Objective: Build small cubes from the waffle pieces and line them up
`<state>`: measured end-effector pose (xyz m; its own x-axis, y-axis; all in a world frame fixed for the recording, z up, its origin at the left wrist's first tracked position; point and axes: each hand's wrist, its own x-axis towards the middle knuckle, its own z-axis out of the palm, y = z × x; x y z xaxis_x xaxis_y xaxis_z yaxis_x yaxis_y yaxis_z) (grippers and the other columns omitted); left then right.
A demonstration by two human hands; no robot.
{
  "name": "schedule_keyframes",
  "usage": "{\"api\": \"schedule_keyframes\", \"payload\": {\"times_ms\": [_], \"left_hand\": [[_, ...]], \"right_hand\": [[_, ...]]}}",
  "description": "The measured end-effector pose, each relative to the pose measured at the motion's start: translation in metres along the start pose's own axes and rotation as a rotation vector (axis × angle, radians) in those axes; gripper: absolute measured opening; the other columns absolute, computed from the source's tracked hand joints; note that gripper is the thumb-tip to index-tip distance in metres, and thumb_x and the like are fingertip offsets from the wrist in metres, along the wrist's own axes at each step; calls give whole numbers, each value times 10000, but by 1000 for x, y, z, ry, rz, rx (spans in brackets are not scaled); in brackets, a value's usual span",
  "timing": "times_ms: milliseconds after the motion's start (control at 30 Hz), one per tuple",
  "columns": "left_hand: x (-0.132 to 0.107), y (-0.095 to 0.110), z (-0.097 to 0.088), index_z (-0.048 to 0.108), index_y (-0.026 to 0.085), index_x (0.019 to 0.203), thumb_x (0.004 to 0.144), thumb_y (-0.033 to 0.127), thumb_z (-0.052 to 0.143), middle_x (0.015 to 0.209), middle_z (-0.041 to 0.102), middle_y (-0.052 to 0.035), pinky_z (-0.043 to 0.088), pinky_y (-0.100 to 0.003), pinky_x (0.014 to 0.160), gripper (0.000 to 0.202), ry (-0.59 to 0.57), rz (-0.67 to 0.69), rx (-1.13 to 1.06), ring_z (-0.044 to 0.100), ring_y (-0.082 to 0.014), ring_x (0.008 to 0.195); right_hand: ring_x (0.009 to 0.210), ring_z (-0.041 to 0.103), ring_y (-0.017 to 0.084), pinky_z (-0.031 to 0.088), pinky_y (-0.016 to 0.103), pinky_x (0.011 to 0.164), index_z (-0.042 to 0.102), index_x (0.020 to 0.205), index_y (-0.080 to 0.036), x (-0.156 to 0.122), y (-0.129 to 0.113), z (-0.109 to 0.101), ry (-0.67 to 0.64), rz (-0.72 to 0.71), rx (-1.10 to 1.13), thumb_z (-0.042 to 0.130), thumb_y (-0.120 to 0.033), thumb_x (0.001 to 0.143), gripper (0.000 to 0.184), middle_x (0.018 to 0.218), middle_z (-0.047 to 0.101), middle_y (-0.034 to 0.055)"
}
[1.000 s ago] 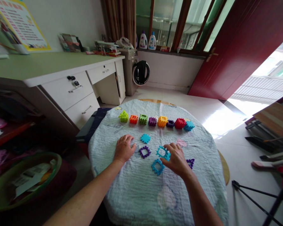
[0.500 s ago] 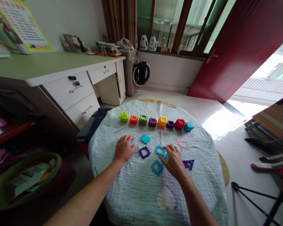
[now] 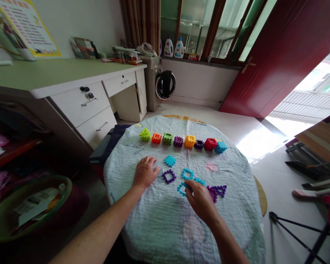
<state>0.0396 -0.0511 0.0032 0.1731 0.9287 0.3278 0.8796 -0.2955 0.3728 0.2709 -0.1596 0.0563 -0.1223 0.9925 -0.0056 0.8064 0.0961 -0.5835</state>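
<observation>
My left hand (image 3: 146,172) rests on the cloth with its fingers spread and holds nothing. Right of it lie a solid light-blue toothed square tile (image 3: 169,160) and a purple open square frame (image 3: 169,176). The fingers of my right hand (image 3: 200,198) are closed on the right edge of a blue open frame tile (image 3: 180,188), which the fingers partly cover. Just beyond it are another blue square frame (image 3: 187,173) and a blue piece (image 3: 200,181) partly hidden by the hand. Purple pieces, one a triangular frame (image 3: 220,190), lie to the right of that hand.
Across the far part of the cloth-covered round table (image 3: 154,231) runs a row of coloured toothed blocks, among them a yellow one (image 3: 190,141) and a red one (image 3: 210,144). A desk (image 3: 71,75) stands left, a basket (image 3: 68,190) below it, and a tripod-like stand (image 3: 275,217) at right.
My right hand has come down and toward me from the upper blue frame to the lower one, which has shifted slightly away from me. My left hand stays put.
</observation>
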Motion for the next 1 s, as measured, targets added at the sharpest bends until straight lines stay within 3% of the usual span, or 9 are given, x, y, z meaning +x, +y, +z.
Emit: {"api": "schedule_keyframes", "payload": {"times_ms": [100, 233, 333, 467, 633, 833, 1000], "left_hand": [[0, -1, 1, 620, 215, 1004, 818, 260, 601, 1083, 645, -79, 454, -400, 958, 192, 0, -2, 1, 587, -263, 1049], [0, -1, 0, 623, 209, 1018, 816, 256, 602, 1092, 644, -83, 457, -405, 960, 208, -8, 1, -1, 586, -264, 1053], [0, -1, 0, 623, 209, 1024, 810, 247, 606, 1099, 643, -81, 455, -402, 967, 218, -6, -3, -3, 585, -260, 1060], [0, 0, 0, 622, 210, 1016, 816, 252, 602, 1095, 643, -80, 451, -398, 972, 205, -7, -4, -2, 584, -260, 1060], [0, -1, 0, 620, 216, 1008, 816, 259, 603, 1090, 644, -80, 450, -398, 975, 197, -4, 2, -6, 585, -264, 1065], [0, -1, 0, 622, 216, 1003, 812, 257, 601, 1093, 645, -84, 455, -407, 967, 196, 2, 3, -4, 584, -266, 1060], [0, -1, 0, 621, 220, 1005, 816, 264, 597, 1098, 646, -85, 457, -406, 959, 196, 1, 9, 1, 587, -268, 1054]], "right_hand": [[843, 653, 189, 480, 294, 801, 642, 1150, -205, 2, 1, 6, -21, 9, 88, 466, -167, 900, 308, 917, 702, 53], [1010, 587, 243, 452, 361, 908, 680, 1068, -214, 1, -1, 13, 98, 14, -146, 529, -152, 865, 260, 1090, 637, 102], [1034, 544, 274, 430, 411, 933, 666, 1102, -223, -2, -2, 14, 137, 15, -254, 590, -291, 878, 246, 1126, 599, 113], [1034, 518, 315, 413, 447, 908, 651, 1062, -222, -6, -5, 15, 26, 37, -323, 727, -446, 761, 382, 1112, 586, 123], [1009, 511, 296, 402, 414, 883, 622, 992, -232, -8, -12, 22, -33, 72, -316, 710, -353, 753, 282, 1078, 588, 102], [1030, 502, 250, 408, 358, 894, 621, 1022, -253, -11, -16, 23, -59, -23, -194, 632, -198, 740, 288, 1086, 582, 66], [1050, 507, 265, 405, 390, 933, 633, 1106, -256, -8, -8, 18, -66, -23, -183, 696, -295, 757, 357, 1129, 599, 71]]}}
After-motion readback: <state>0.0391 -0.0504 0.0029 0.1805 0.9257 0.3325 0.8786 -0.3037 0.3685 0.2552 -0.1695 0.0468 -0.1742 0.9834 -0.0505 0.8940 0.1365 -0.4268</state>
